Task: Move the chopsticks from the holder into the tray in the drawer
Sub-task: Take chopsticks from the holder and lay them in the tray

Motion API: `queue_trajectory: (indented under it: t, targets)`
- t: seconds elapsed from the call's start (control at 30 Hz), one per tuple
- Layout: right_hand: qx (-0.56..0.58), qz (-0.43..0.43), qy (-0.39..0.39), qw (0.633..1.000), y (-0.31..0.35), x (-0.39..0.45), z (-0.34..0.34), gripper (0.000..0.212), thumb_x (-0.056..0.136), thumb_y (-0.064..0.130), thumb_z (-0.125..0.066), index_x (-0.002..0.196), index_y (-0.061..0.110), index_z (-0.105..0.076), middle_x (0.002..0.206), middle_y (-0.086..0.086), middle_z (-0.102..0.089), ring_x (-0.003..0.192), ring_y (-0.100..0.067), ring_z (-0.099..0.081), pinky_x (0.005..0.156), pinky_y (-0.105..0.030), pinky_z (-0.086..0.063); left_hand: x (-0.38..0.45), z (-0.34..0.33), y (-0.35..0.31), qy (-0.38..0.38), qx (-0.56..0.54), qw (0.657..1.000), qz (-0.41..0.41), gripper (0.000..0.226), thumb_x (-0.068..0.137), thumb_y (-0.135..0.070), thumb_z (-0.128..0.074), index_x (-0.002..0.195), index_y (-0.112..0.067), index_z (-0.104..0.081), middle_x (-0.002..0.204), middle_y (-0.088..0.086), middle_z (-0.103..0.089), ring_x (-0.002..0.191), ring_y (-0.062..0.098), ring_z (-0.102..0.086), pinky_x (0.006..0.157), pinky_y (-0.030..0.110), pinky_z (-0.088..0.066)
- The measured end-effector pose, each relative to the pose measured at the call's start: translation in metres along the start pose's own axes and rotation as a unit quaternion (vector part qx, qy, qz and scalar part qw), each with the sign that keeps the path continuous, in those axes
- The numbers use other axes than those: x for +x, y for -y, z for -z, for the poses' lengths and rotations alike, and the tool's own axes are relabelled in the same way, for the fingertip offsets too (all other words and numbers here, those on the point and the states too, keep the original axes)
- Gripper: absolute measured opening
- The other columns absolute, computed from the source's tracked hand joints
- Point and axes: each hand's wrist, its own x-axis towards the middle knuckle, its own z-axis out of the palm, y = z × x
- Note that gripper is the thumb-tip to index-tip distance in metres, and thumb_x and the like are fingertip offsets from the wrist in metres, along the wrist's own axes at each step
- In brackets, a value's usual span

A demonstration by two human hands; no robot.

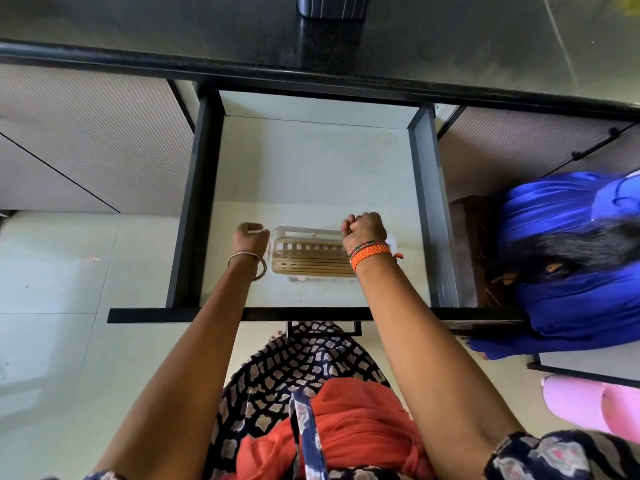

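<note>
A white slotted tray [304, 233] rests on the floor of the open drawer [311, 168], near its front. Several wooden chopsticks [311, 264] lie side by side in the tray. My left hand [250, 237] grips the tray's left end with curled fingers. My right hand [363, 230] grips its right end and hides that end. A dark ribbed holder [331, 5] stands on the black countertop [450, 39] at the top edge of the view; no chopsticks show in it.
The drawer has dark side walls [429, 202] and a front panel [277, 315] with a handle. A second person in blue [571, 265] crouches at the right beside the drawer. Ribbed cabinet fronts [86, 140] flank the drawer. Pale tiled floor lies at the left.
</note>
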Motion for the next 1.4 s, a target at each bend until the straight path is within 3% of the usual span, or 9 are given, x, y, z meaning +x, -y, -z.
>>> queue_trajectory:
  t: [0.13,0.33,0.4,0.5,0.6,0.73,1.13,1.33,1.4]
  targets:
    - [0.031,0.056,0.039,0.997,0.04,-0.018,-0.045,0.035,0.09,-0.008,-0.024,0.069,0.011,-0.045,0.061,-0.003,-0.038,0.051,-0.014,-0.038,0.052,-0.022,-0.038,0.008,-0.003,-0.088,-0.009,-0.043,0.995,-0.094,0.03,0.081,0.0,-0.052,0.11,0.0,-0.062,0.099,0.024,-0.068,0.073,0.029,-0.061,0.073,0.036,-0.05]
    - [-0.044,0.232,0.18,0.955,0.146,-0.041,-0.165,0.039,0.084,-0.009,-0.025,0.065,0.013,-0.05,0.06,-0.003,-0.044,0.049,-0.013,-0.041,0.047,-0.022,-0.039,0.021,-0.017,-0.264,0.071,-0.13,0.967,-0.206,0.02,0.085,-0.004,-0.058,0.074,-0.021,-0.058,0.068,-0.003,-0.059,0.059,0.008,-0.056,0.053,0.021,-0.052]
    - [-0.178,0.396,0.201,0.878,0.181,-0.042,-0.204,0.037,0.081,-0.009,-0.033,0.067,0.015,-0.057,0.065,-0.006,-0.057,0.056,-0.015,-0.051,0.054,-0.026,-0.044,0.031,-0.02,-0.308,0.072,-0.133,0.96,-0.234,0.023,0.085,-0.004,-0.059,0.072,-0.023,-0.056,0.069,-0.003,-0.06,0.057,0.007,-0.056,0.051,0.021,-0.052]
    - [-0.369,0.596,0.19,0.688,0.228,-0.029,-0.271,0.03,0.083,-0.005,-0.046,0.093,0.009,-0.07,0.098,-0.008,-0.072,0.084,-0.016,-0.064,0.073,-0.015,-0.048,0.058,-0.029,-0.36,0.056,-0.128,0.955,-0.263,0.021,0.086,-0.005,-0.058,0.074,-0.023,-0.056,0.073,-0.002,-0.061,0.06,0.008,-0.056,0.056,0.025,-0.052]
    - [-0.512,0.636,0.193,0.544,0.252,-0.011,-0.34,0.039,0.091,0.006,-0.042,0.125,0.016,-0.058,0.126,-0.001,-0.064,0.118,-0.017,-0.058,0.102,-0.028,-0.042,0.093,-0.044,-0.389,0.022,-0.121,0.955,-0.269,0.004,0.087,-0.013,-0.059,0.09,-0.014,-0.059,0.077,0.003,-0.06,0.069,0.016,-0.057,0.058,0.029,-0.051]
    - [-0.639,0.573,0.237,0.455,0.255,0.007,-0.411,0.041,0.096,0.02,-0.041,0.135,0.026,-0.048,0.139,0.0,-0.056,0.133,-0.024,-0.045,0.117,-0.049,-0.017,0.129,-0.067,-0.407,-0.016,-0.055,0.975,-0.214,0.036,0.079,-0.042,-0.067,0.095,-0.013,-0.054,0.087,0.006,-0.058,0.074,0.018,-0.058,0.051,0.031,-0.057]
    - [-0.487,0.572,0.325,0.574,0.274,0.018,-0.445,0.025,0.082,0.006,-0.07,0.106,-0.003,-0.069,0.101,-0.018,-0.074,0.09,-0.023,-0.071,0.085,-0.029,-0.055,0.15,-0.095,-0.414,0.008,-0.036,0.982,-0.187,0.036,0.08,-0.037,-0.068,0.095,-0.01,-0.049,0.099,0.017,-0.066,0.055,0.015,-0.06,0.038,0.025,-0.054]
    - [-0.314,0.591,0.351,0.655,0.292,-0.026,-0.414,0.022,0.083,-0.003,-0.065,0.104,-0.01,-0.068,0.1,-0.024,-0.072,0.089,-0.029,-0.071,0.079,-0.027,-0.059,0.127,-0.084,-0.416,-0.033,0.01,0.976,-0.214,0.039,0.083,-0.035,-0.06,0.112,-0.012,-0.048,0.112,0.013,-0.065,0.097,0.029,-0.066,0.086,0.045,-0.056]
    - [-0.259,0.615,0.34,0.663,0.302,-0.048,-0.396,0.02,0.083,-0.005,-0.063,0.101,-0.011,-0.068,0.099,-0.023,-0.072,0.093,-0.031,-0.07,0.083,-0.033,-0.059,0.112,-0.077,-0.417,-0.06,-0.012,0.971,-0.231,0.036,0.083,-0.024,-0.056,0.116,-0.012,-0.05,0.108,0.013,-0.066,0.09,0.027,-0.066,0.087,0.042,-0.056]
